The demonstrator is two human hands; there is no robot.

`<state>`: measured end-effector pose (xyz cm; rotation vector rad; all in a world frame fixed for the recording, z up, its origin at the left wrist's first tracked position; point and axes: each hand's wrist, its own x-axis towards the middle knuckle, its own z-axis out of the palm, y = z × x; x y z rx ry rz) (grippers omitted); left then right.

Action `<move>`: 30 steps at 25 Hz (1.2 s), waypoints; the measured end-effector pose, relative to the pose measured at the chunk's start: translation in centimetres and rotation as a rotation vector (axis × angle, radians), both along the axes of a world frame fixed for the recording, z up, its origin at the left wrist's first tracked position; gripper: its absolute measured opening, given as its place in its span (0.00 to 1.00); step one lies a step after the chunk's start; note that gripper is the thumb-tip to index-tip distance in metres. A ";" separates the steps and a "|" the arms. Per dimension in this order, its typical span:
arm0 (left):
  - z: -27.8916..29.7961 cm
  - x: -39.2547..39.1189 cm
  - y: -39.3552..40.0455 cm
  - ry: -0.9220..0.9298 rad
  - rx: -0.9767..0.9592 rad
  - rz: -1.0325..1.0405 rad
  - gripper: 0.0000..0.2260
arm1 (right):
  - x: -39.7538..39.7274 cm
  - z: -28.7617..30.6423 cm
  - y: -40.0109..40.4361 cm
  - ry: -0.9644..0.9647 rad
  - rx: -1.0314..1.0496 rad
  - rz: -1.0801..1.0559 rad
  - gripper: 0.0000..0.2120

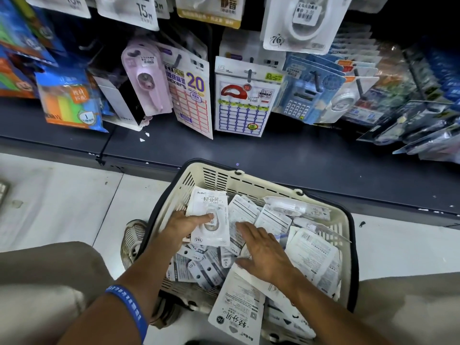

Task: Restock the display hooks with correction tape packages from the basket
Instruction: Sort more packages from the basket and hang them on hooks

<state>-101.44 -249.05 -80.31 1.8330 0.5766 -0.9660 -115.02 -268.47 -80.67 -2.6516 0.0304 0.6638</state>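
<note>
A cream basket [249, 181] with a black rim sits on the floor, full of white correction tape packages. My left hand [185, 224] holds a small stack of these packages [211, 212] upright, thumb across the front one. My right hand [265, 250] lies flat with straight fingers on the loose packages in the middle of the basket. A large white package [236, 310] leans over the basket's near edge. Above, a matching white correction tape package [302, 21] hangs on a display hook at the top.
Sticker sheets [193, 95], a label sheet [242, 100], a pink tape dispenser [146, 75] and blue calculator packs [306, 95] hang above a dark shelf base [273, 155]. My knees frame the basket left and right. A shoe [133, 239] sits beside the basket.
</note>
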 end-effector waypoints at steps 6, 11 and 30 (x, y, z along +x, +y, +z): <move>2.0 2.0 0.0 0.156 -0.129 -0.119 0.21 | 1.7 -0.3 -0.8 -0.072 0.020 -0.054 0.57; 4.0 1.9 0.9 0.226 -0.229 -0.068 0.21 | 1.5 0.7 -1.3 -0.227 -0.023 0.069 0.48; 1.5 -2.0 2.2 0.090 -0.010 -0.232 0.16 | 1.8 1.5 0.0 -0.091 -0.168 0.186 0.56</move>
